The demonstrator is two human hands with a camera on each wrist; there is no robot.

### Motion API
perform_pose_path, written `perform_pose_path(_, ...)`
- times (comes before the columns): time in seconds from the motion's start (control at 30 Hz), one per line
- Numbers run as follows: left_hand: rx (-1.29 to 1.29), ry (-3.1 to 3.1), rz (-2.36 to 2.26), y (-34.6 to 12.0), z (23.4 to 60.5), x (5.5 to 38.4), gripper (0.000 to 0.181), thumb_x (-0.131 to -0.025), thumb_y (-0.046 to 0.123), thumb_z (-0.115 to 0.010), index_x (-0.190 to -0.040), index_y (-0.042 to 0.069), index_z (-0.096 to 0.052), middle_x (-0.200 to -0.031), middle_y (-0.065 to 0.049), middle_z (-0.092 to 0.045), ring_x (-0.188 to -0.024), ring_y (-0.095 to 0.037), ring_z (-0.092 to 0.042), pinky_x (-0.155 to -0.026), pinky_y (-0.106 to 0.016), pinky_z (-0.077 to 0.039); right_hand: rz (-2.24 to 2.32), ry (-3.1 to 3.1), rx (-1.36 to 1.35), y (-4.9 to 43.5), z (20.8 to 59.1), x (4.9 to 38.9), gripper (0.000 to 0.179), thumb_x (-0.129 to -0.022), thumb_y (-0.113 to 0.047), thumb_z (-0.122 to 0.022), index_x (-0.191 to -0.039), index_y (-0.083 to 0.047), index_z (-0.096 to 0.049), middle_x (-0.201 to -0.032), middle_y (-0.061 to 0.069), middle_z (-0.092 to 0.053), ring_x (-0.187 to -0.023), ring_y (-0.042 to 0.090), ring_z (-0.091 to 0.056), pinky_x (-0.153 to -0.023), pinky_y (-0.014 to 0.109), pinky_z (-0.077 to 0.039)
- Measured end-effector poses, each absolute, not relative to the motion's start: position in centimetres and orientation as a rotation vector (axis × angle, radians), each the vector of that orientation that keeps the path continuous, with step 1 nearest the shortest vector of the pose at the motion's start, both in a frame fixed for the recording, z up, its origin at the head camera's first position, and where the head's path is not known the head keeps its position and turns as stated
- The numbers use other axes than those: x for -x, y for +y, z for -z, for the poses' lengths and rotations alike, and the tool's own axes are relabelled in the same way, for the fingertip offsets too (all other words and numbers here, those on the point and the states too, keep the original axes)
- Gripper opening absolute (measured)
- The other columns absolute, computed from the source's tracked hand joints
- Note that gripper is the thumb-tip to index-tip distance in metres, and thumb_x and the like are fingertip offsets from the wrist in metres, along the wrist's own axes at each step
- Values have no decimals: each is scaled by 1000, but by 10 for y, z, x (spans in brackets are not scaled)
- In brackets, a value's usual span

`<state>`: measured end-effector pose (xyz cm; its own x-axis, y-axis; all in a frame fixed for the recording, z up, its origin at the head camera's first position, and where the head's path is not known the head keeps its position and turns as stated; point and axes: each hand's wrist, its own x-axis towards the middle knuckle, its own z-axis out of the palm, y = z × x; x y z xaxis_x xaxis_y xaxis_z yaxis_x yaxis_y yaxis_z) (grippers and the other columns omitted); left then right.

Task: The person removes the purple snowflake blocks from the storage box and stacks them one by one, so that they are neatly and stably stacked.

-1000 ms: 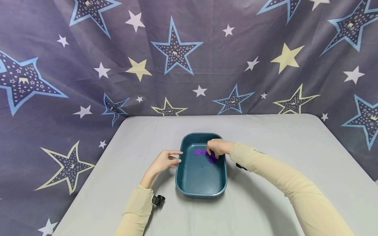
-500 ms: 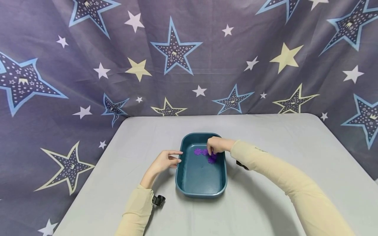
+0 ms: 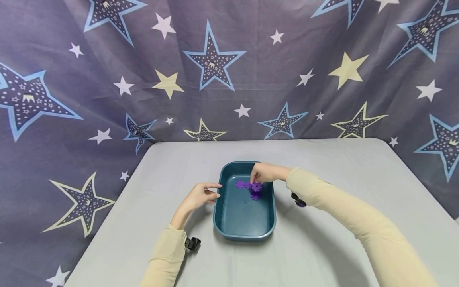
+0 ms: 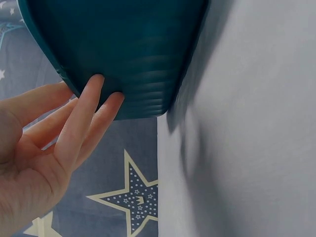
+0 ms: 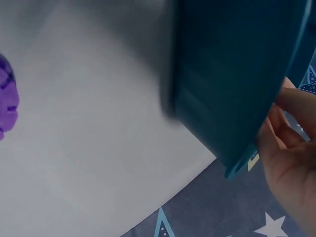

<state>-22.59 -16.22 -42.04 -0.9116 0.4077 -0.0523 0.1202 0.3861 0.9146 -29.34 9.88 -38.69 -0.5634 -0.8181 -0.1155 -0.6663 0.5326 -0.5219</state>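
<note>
A dark teal plastic bin [image 3: 245, 229] stands on the table with several purple flower-shaped discs [image 3: 240, 184] in its far half. My left hand [image 3: 198, 195] rests its nearly straight fingers on the bin's left rim and outer wall, as the left wrist view also shows. Over the far right part of the bin, my right hand [image 3: 264, 173] is bent down with its fingers pinching a purple disc [image 3: 256, 187], which faces up toward the head camera. In the right wrist view the right-hand fingers [image 5: 289, 116] are partly hidden behind the bin wall [image 5: 222, 89].
Light grey cloth covers the table [image 3: 172, 167]. At the left edge of the right wrist view, another purple disc [image 5: 7, 101] appears outside the bin. A star-patterned curtain [image 3: 229, 99] hangs behind and at the sides.
My right hand has drawn slightly up and to the right, and the purple disc under its fingers has come into clearer view. The left hand and the bin have stayed put.
</note>
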Motion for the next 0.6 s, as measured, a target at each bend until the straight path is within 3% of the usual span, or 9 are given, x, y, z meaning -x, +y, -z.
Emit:
perform_pose_path(0.17,-468,2368,-1558,-164,422,227,36,-82,-2,-58,-115,-12,-52,-95,-28,-61,-75,-30,-63,-65,-34,-56,685,2407,1195,103,382,291,20,-79,13,-52,-91,7,-67,-91,16,-66,-74,17,-64,-62,18,-54)
perform_pose_path(0.33,-580,2326,-1614,-170,433,234,36,-81,9,-63,-114,-4,-57,-89,-18,-66,-71,-21,-64,-61,-31,-56,753,2396,1156,109,378,287,19,-79,12,-52,-92,8,-66,-91,18,-66,-72,17,-64,-61,18,-54)
perform_pose_path(0.6,-462,2369,-1542,-161,413,221,36,-83,-4,-56,-116,-15,-49,-100,-33,-57,-78,-37,-61,-65,-33,-56,833,2392,1113,120,374,282,18,-80,12,-52,-92,10,-65,-89,19,-65,-69,18,-63,-60,21,-55)
